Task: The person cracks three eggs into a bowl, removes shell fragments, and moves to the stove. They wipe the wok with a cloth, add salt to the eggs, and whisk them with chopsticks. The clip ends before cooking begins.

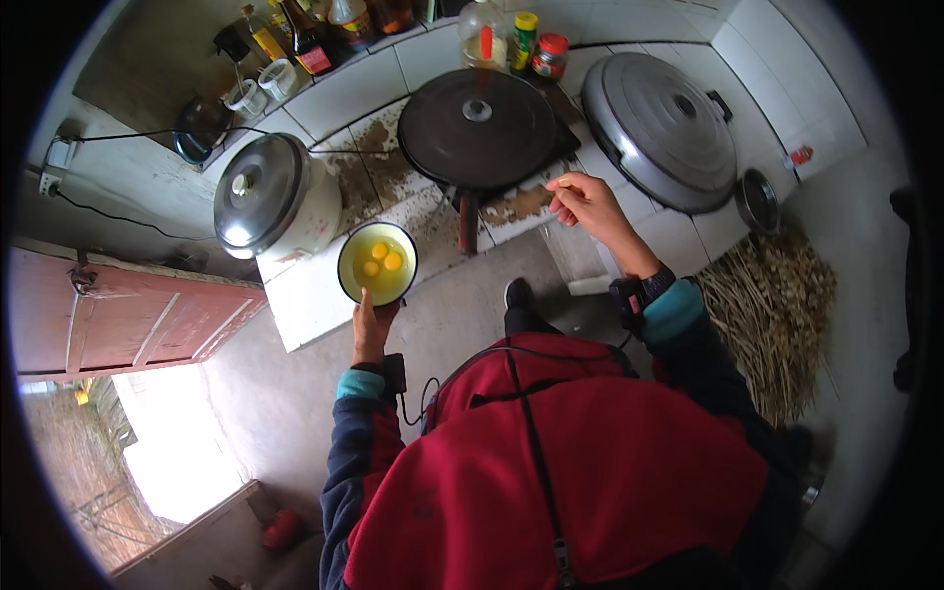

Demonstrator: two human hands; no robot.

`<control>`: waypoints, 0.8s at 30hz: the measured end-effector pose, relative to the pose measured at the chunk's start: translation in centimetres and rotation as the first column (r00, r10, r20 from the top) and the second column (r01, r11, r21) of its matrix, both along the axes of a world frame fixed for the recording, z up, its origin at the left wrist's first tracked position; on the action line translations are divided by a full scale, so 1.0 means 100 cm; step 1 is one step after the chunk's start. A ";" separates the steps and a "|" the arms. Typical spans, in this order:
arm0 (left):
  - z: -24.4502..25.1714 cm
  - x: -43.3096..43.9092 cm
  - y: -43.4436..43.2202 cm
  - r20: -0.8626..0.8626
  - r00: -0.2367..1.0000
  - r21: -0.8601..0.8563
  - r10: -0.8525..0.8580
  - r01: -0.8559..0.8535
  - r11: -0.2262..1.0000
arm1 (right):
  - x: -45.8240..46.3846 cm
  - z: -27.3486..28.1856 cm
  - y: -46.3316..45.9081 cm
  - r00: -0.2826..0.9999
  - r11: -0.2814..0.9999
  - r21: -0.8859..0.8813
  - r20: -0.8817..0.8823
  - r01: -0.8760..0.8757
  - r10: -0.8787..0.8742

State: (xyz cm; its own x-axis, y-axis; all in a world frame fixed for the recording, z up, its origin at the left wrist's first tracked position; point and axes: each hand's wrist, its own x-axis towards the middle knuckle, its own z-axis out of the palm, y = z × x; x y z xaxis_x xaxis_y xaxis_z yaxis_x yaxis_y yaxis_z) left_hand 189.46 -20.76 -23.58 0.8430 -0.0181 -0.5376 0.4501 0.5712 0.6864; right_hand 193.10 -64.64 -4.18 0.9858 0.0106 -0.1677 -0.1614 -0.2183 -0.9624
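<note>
My left hand (372, 328) holds a dark-rimmed bowl (344, 273) from its near side, thumb up at the rim. Three raw egg yolks (380, 251) lie in clear egg white inside it. The bowl is over the front edge of the white tiled counter (306, 313). To the right, my right hand (584, 206) hovers near the counter's front edge with loosely bent fingers and nothing visible in it. Between the hands, the wooden handle (468, 225) of a pan points towards me. A dark lid (479, 140) with a round knob covers that pan.
A lidded pale pot (318, 199) stands left, and a large grey-lidded cooker (667, 133) right. Bottles (306, 44) and jars (551, 57) line the back. A cable (147, 135) crosses the left rear. Dry stalks (767, 324) lie right; a pink door (125, 317) stands left.
</note>
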 end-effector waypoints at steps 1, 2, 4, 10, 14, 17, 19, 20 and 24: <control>0.000 0.002 -0.004 0.005 1.000 -0.022 0.013 -0.013 1.000 | 0.023 -0.002 0.000 0.999 0.999 -0.022 0.017 -0.027 0.028; 0.000 0.003 -0.008 0.010 1.000 -0.031 0.025 -0.025 0.999 | 0.044 -0.004 -0.001 0.998 0.997 -0.048 0.022 -0.055 0.056; 0.001 0.005 -0.016 0.013 0.998 -0.010 0.059 -0.059 0.998 | 0.086 -0.007 0.000 0.995 0.990 -0.104 0.035 -0.092 0.096; 0.005 0.012 -0.044 -0.043 0.988 0.038 0.148 -0.146 0.989 | 0.190 -0.026 0.006 0.947 0.911 -0.378 0.197 -0.166 0.255; 0.003 0.015 -0.051 -0.030 0.984 -0.001 0.174 -0.174 0.985 | 0.221 -0.035 0.021 0.929 0.856 -0.491 0.217 -0.162 0.301; 0.000 0.018 -0.052 -0.043 0.983 -0.031 0.180 -0.182 0.983 | 0.230 -0.038 0.033 0.931 0.814 -0.556 0.183 -0.168 0.317; 0.000 0.019 -0.053 -0.033 0.985 -0.006 0.169 -0.170 0.985 | 0.233 -0.038 0.039 0.929 0.794 -0.586 0.182 -0.159 0.321; 0.002 0.018 -0.053 -0.006 0.990 0.041 0.141 -0.141 0.989 | 0.233 -0.038 0.041 0.930 0.797 -0.586 0.193 -0.147 0.313; 0.029 0.008 -0.049 -0.298 0.955 0.063 0.014 0.005 0.998 | 0.226 -0.031 0.031 0.953 0.829 -0.557 0.226 -0.045 0.203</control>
